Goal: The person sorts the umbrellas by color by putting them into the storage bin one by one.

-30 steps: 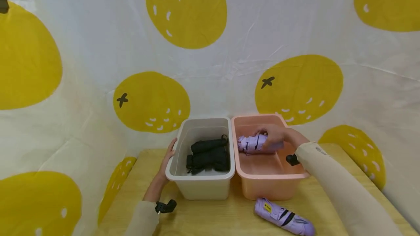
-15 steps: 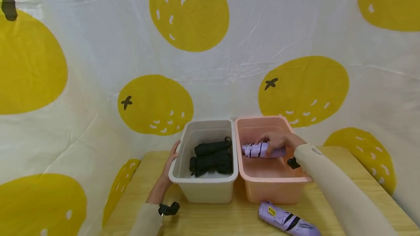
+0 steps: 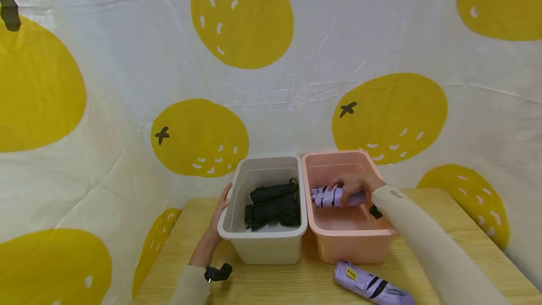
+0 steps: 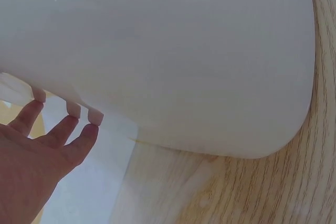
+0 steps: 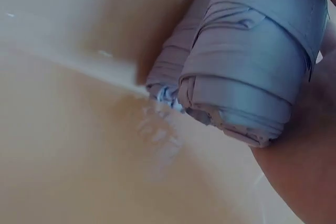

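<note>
My right hand grips a folded lilac umbrella low inside the pink bin. In the right wrist view this umbrella lies against a second lilac roll, partly hidden behind it. On the other side, my left hand rests at the left side of the white bin. In the left wrist view its fingertips touch the bin's outer wall, with the fingers fairly straight. Black folded umbrellas lie together in the white bin.
Another lilac umbrella with dark stripes and a yellow tag lies on the wooden table in front of the pink bin. The two bins stand side by side. Behind them hangs a white cloth printed with yellow fruit.
The right hand has lowered the lilac umbrella slightly into the pink bin and still grips it. The left hand stays at the white bin. The head view has shifted a little.
</note>
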The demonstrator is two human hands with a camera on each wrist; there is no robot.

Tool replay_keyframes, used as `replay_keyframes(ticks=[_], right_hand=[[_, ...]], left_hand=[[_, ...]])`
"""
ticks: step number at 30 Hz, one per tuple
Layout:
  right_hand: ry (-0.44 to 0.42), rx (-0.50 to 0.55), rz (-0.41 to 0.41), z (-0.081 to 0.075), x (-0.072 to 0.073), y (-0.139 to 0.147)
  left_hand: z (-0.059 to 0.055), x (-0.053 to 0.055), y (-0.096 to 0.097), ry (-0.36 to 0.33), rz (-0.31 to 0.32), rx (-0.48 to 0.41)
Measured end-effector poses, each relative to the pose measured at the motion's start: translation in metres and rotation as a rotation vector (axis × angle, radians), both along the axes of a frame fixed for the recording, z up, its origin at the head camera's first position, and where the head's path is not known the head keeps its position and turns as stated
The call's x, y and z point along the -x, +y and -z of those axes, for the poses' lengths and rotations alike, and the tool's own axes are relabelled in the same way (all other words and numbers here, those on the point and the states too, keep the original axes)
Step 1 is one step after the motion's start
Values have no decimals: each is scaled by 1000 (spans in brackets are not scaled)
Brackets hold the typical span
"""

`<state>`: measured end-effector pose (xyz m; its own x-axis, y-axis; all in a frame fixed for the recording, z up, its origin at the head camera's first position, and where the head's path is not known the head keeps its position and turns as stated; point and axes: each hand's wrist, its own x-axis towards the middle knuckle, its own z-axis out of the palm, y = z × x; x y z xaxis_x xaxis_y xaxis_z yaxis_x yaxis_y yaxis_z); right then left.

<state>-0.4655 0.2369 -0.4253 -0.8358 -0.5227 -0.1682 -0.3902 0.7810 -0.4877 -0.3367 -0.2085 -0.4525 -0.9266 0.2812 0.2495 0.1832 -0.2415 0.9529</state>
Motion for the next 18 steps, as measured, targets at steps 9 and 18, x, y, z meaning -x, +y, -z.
replay_keyframes(ticks=[9, 18], right_hand=[[-87, 96, 282, -3, -30, -8], [209, 341, 361, -17, -62, -15]], left_hand=[[-2, 1, -1, 4, -18, 22], [-1, 9, -1, 9, 7, 20]])
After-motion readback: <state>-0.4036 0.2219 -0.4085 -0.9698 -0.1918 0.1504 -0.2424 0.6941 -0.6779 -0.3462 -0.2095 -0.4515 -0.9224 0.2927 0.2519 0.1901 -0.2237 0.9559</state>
